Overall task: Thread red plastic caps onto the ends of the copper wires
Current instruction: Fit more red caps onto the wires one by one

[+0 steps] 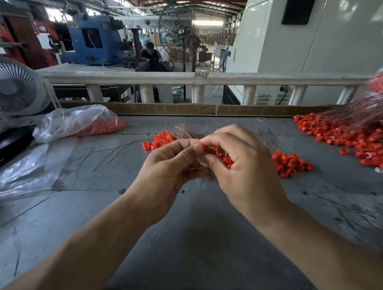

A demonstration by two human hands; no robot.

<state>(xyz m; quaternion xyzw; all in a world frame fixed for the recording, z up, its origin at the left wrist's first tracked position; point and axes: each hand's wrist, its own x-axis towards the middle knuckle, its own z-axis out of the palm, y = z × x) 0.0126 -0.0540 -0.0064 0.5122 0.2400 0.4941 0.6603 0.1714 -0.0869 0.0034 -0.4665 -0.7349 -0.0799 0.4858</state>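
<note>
Pinching one red cap point(204, 147) between our left hand point(171, 167) and right hand point(237, 162), we hold a copper wire bundle point(206, 176) above the grey table point(190, 232). Three loose cap piles point(291, 163) and two bags point(75, 122) lie around.

No text, label, brand or number is legible anywhere here

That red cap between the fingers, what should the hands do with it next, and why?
Probably ease the red cap onto a wire end. The right hand and left hand pinch it together, above the copper wires gripped below, so only sliding on seems left.
</note>
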